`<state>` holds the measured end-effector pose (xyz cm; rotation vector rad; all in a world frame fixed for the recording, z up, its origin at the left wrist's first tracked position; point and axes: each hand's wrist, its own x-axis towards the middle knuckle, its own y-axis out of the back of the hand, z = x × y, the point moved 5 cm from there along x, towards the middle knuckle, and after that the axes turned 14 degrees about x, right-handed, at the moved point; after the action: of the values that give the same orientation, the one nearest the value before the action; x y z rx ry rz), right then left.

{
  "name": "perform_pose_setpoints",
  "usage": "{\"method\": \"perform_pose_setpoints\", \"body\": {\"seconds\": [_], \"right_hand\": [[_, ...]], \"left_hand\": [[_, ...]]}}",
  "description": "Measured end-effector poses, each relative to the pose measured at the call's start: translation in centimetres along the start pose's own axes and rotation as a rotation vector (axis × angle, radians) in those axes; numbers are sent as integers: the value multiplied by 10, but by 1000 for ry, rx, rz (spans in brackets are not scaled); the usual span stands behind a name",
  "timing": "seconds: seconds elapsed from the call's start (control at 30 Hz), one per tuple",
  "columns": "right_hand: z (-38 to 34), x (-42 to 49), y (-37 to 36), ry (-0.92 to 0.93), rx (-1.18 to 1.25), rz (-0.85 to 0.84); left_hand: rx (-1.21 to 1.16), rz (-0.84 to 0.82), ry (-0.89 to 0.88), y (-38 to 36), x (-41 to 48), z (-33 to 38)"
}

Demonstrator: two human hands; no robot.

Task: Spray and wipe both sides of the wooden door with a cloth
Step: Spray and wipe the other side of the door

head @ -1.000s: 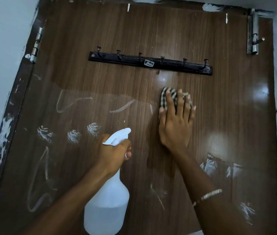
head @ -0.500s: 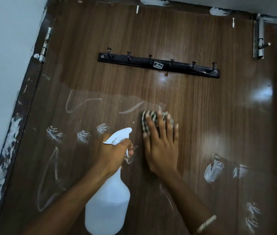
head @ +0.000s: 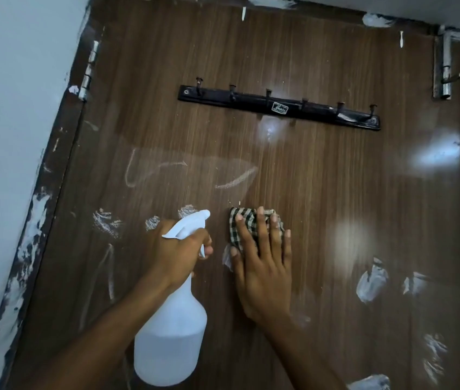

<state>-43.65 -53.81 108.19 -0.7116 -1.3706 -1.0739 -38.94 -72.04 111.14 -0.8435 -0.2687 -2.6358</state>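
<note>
The dark wooden door [head: 321,192] fills the view, smeared with white paint marks and wet streaks. My right hand [head: 262,266] lies flat with straight fingers on a checked cloth [head: 247,225], pressing it against the door near the middle. Just left of it, my left hand [head: 182,249] grips the neck of a white spray bottle [head: 171,336], a finger on the trigger and the nozzle pointing toward the cloth. The bottle's body hangs below my left hand.
A black hook rail [head: 279,106] with several hooks is fixed across the upper door. A metal latch bolt [head: 444,71] sits at the top right, hinges [head: 88,71] at the top left. White walls [head: 12,108] flank the paint-spattered frame.
My right hand has slid the cloth down and left from under the hook rail to beside the spray nozzle. My left hand has stayed put with the bottle.
</note>
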Motion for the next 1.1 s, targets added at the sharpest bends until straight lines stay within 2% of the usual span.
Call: {"method": "perform_pose_setpoints", "body": {"seconds": [0.1, 0.23, 0.33, 0.43, 0.6, 0.7, 0.83, 1.0, 1.1], "right_hand": [[14, 50, 9, 47, -39, -20], [36, 145, 24, -60, -12, 56], [33, 170, 24, -121, 8, 86], [15, 136, 16, -88, 23, 84], [-27, -1, -13, 47, 12, -24], [-27, -17, -16, 54, 14, -60], [-19, 36, -7, 84, -5, -57], [1, 162, 5, -38, 15, 11], [-5, 171, 0, -76, 14, 48]], "left_hand": [[20, -11, -4, 9, 5, -3], [48, -23, -21, 20, 9, -4], [57, -11, -29, 29, 10, -6], [23, -15, -21, 34, 9, -10], [-13, -59, -3, 39, 3, -13], [-4, -89, 2, 40, 0, -14], [16, -105, 5, 42, 6, -18], [40, -63, -21, 45, 13, -12], [45, -49, -30, 44, 16, -11]]}}
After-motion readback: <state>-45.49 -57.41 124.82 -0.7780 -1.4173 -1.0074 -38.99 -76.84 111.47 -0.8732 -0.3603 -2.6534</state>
